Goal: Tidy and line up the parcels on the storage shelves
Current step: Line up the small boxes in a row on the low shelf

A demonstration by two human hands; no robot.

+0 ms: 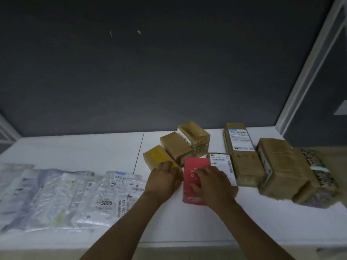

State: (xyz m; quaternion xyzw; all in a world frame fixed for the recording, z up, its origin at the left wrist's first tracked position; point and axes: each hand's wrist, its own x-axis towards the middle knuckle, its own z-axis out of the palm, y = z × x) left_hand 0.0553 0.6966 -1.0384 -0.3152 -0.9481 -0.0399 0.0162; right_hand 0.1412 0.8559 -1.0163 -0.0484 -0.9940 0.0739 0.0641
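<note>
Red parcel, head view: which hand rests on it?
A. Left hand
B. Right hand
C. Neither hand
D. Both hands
B: the right hand lies flat on the red parcel, while the left hand is on the yellow box beside it.

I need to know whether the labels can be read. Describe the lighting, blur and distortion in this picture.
Head view: dim and soft throughout; most label text smears, though "3005" on the plastic mailer bags is legible. Glare streaks their wrinkled film. Wide-angle distortion leans the shelf frame at right. Both hands, left hand and right hand, cover part of the red box.
</note>
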